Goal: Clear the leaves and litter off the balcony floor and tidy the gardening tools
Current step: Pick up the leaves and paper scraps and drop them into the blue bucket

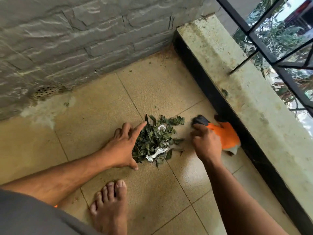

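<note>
A heap of green leaf bits and crumpled white paper scraps (156, 138) lies on the tan tiled floor (94, 119). My left hand (123, 146) rests on the floor at the heap's left edge, fingers spread and straight, the forefinger reaching along the leaves. My right hand (205, 141) is to the right of the heap, its fingers curled round an orange gardening glove (227, 136) with dark fingertips, which lies against the foot of the parapet.
A low concrete parapet (237, 85) with a black face runs along the right, with a black railing (271, 44) above it. A grey stone wall (67, 39) with a drain hole (45, 90) closes the far side. My bare foot (110, 206) stands near the heap.
</note>
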`<action>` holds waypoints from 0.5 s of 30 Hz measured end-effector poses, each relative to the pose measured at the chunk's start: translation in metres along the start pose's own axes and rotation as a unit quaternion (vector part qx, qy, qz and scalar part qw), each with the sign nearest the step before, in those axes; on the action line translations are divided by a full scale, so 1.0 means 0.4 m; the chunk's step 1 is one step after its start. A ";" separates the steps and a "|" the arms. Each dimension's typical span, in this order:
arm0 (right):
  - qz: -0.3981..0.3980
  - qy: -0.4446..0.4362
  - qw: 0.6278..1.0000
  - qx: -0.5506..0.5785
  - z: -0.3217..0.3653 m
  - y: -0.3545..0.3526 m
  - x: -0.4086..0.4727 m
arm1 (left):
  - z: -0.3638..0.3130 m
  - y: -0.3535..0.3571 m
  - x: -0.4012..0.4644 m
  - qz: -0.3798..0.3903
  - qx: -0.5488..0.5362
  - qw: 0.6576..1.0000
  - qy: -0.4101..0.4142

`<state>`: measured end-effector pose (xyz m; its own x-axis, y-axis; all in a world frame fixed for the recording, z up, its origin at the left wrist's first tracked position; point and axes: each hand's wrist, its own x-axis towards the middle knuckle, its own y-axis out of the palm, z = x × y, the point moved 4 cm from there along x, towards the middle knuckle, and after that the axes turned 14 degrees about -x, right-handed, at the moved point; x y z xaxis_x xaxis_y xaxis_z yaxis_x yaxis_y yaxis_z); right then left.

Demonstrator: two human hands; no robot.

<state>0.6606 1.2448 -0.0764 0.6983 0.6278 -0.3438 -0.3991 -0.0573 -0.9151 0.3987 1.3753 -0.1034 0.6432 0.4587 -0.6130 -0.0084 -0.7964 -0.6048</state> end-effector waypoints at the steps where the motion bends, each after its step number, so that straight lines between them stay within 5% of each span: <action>1: -0.034 0.026 0.999 0.011 -0.013 -0.004 -0.005 | -0.004 0.005 -0.002 -0.007 0.005 1.000 0.005; 4: -0.124 0.079 0.986 0.085 -0.032 0.010 -0.016 | 0.002 0.001 -0.003 -0.050 0.030 0.998 0.003; 7: -0.124 -0.067 0.984 0.107 0.003 0.048 -0.023 | -0.002 -0.020 -0.007 -0.094 0.092 0.990 0.043; 13: -0.042 -0.300 0.952 -0.047 0.072 0.143 0.001 | -0.017 -0.060 0.038 -0.118 0.115 0.964 0.208; 15: -0.038 -0.350 0.935 -0.053 0.094 0.158 -0.007 | 0.091 0.041 0.075 -0.107 0.132 0.973 0.154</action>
<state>0.6111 1.2684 -0.1254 0.1487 0.9849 -0.0888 -0.2760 -0.0449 -0.9601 0.3900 1.3903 -0.1499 0.8502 0.4310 -0.3022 -0.0197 -0.5476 -0.8365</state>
